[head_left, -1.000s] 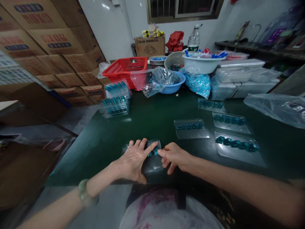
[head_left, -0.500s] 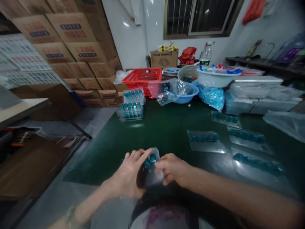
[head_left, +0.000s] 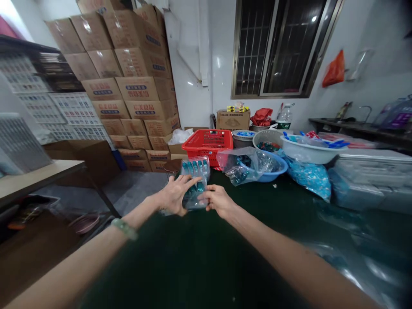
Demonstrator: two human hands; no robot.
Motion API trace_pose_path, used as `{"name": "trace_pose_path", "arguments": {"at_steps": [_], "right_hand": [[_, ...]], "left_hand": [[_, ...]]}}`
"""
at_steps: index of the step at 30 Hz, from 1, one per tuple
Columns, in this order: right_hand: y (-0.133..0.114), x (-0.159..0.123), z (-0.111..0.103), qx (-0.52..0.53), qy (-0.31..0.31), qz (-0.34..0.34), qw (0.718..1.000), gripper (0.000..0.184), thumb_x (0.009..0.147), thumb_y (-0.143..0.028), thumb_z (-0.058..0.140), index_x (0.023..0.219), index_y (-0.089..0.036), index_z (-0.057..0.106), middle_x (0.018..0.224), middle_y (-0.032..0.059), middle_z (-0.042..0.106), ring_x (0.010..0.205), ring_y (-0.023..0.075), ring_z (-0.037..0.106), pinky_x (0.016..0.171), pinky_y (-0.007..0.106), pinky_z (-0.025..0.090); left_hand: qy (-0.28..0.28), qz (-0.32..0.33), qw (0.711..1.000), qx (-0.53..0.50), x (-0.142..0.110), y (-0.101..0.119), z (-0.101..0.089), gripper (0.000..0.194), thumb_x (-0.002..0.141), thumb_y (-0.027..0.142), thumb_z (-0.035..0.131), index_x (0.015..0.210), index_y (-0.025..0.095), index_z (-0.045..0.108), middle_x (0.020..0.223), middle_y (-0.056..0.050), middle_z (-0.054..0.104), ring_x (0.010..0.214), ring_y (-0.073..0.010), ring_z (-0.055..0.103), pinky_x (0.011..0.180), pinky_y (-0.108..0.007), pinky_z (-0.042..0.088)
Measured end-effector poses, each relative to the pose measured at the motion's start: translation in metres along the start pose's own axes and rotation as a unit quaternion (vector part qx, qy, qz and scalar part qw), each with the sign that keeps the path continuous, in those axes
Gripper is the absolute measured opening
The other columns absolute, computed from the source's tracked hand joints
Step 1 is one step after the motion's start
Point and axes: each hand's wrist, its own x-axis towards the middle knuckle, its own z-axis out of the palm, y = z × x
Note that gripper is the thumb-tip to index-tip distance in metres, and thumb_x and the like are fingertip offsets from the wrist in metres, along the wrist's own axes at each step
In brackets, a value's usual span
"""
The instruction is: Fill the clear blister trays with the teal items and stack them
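Note:
My left hand (head_left: 173, 194) is closed on the left side of a clear plastic blister pack (head_left: 195, 202) with teal pieces in it. Its thumb and fingers lie across the pack and hide part of it. At the pack's right edge, my right hand (head_left: 219, 200) pinches the plastic between thumb and fingers. Both hands are stretched forward over the green tabletop (head_left: 161, 262). Just behind the held pack stand similar blister packs (head_left: 196, 165) with teal pieces in a row; whether the held one touches them I cannot tell.
Beyond the packs is a red plastic basket (head_left: 207, 143). To its right are a blue basin (head_left: 273, 171) with a clear bag, a white basin (head_left: 309, 150) and a teal bag (head_left: 309, 178). More blister packs (head_left: 341, 257) lie blurred at right. Cardboard boxes (head_left: 138, 90) are stacked at left.
Both hands have moved forward, away from my body, carrying the blister pack from the near edge of the table to the packs by the red basket. The view has tilted up.

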Motion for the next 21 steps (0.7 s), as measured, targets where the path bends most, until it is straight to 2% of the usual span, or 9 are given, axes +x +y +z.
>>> {"name": "trace_pose_path", "arguments": {"at_steps": [2, 5, 8, 10, 12, 15, 18, 19, 21], "right_hand": [[-0.008, 0.036, -0.001, -0.025, 0.014, 0.007, 1.000, 0.024, 0.080, -0.018, 0.052, 0.103, -0.014, 0.045, 0.075, 0.0005, 0.057, 0.052, 0.0080, 0.054, 0.040, 0.017, 0.042], [-0.012, 0.070, -0.005, -0.080, 0.044, 0.035, 0.995, 0.018, 0.086, -0.026, 0.048, 0.096, -0.012, 0.051, 0.076, 0.0002, 0.056, 0.055, 0.0072, 0.053, 0.046, 0.019, 0.045], [-0.010, 0.082, -0.010, -0.134, 0.075, 0.062, 0.986, 0.018, 0.086, -0.028, 0.049, 0.089, -0.010, 0.054, 0.075, -0.0001, 0.055, 0.056, 0.0070, 0.053, 0.049, 0.020, 0.046], [-0.006, 0.077, -0.016, -0.152, 0.088, 0.056, 0.983, 0.017, 0.084, -0.027, 0.052, 0.086, -0.010, 0.055, 0.072, -0.0006, 0.055, 0.054, 0.0067, 0.052, 0.045, 0.018, 0.044], [-0.002, 0.061, -0.026, -0.156, 0.088, 0.028, 0.983, 0.016, 0.080, -0.027, 0.056, 0.084, -0.011, 0.055, 0.068, -0.0007, 0.055, 0.050, 0.0071, 0.051, 0.039, 0.017, 0.040], [0.003, 0.017, -0.053, -0.149, 0.071, -0.022, 0.986, 0.019, 0.074, -0.026, 0.059, 0.090, -0.015, 0.056, 0.072, 0.0005, 0.057, 0.051, 0.0087, 0.054, 0.033, 0.015, 0.035], [0.012, -0.043, -0.102, -0.154, 0.068, -0.060, 0.984, 0.023, 0.074, -0.026, 0.058, 0.095, -0.018, 0.056, 0.076, 0.0010, 0.059, 0.057, 0.0102, 0.056, 0.036, 0.015, 0.037], [0.016, -0.066, -0.122, -0.175, 0.072, -0.093, 0.978, 0.022, 0.076, -0.028, 0.056, 0.095, -0.017, 0.056, 0.074, 0.0012, 0.059, 0.058, 0.0104, 0.056, 0.038, 0.015, 0.038], [0.026, -0.112, -0.162, -0.217, 0.136, -0.134, 0.957, 0.022, 0.077, -0.030, 0.054, 0.094, -0.017, 0.057, 0.072, 0.0020, 0.059, 0.059, 0.0116, 0.056, 0.042, 0.018, 0.040]], "left_hand": [[-0.012, -0.010, 1.000, 0.007, 0.028, -0.023, 0.002, 0.102, 0.046, 0.033, 0.062, 0.134, 0.022, 0.013, 0.126, -0.016, 0.037, 0.108, -0.0344, 0.036, 0.084, -0.051, 0.029], [-0.044, -0.017, 0.999, 0.008, 0.061, -0.041, 0.011, 0.105, 0.044, 0.031, 0.064, 0.135, 0.025, 0.012, 0.128, -0.015, 0.037, 0.112, -0.0368, 0.033, 0.083, -0.056, 0.029], [-0.089, -0.025, 0.996, 0.011, 0.079, -0.048, 0.021, 0.107, 0.040, 0.029, 0.069, 0.133, 0.030, 0.017, 0.133, -0.016, 0.034, 0.119, -0.0404, 0.026, 0.083, -0.062, 0.026], [-0.102, -0.033, 0.994, 0.016, 0.083, -0.050, 0.025, 0.108, 0.039, 0.030, 0.071, 0.133, 0.031, 0.018, 0.137, -0.017, 0.028, 0.122, -0.0419, 0.020, 0.083, -0.064, 0.024], [-0.094, -0.047, 0.994, 0.028, 0.082, -0.050, 0.025, 0.111, 0.039, 0.033, 0.072, 0.134, 0.030, 0.014, 0.140, -0.018, 0.019, 0.124, -0.0423, 0.014, 0.083, -0.065, 0.023], [-0.061, -0.075, 0.994, 0.053, 0.077, -0.049, 0.025, 0.106, 0.045, 0.036, 0.070, 0.135, 0.026, 0.014, 0.141, -0.018, 0.014, 0.125, -0.0407, 0.012, 0.085, -0.062, 0.023], [-0.049, -0.086, 0.993, 0.071, 0.072, -0.046, 0.029, 0.089, 0.056, 0.034, 0.064, 0.133, 0.025, 0.021, 0.137, -0.014, 0.028, 0.121, -0.0334, 0.026, 0.088, -0.050, 0.028], [-0.049, -0.086, 0.992, 0.075, 0.070, -0.045, 0.030, 0.085, 0.059, 0.034, 0.063, 0.132, 0.026, 0.022, 0.135, -0.012, 0.032, 0.119, -0.0312, 0.030, 0.088, -0.047, 0.029], [-0.045, -0.087, 0.992, 0.082, 0.067, -0.043, 0.033, 0.081, 0.061, 0.037, 0.061, 0.132, 0.028, 0.022, 0.135, -0.010, 0.034, 0.119, -0.0308, 0.031, 0.088, -0.046, 0.029]]}}
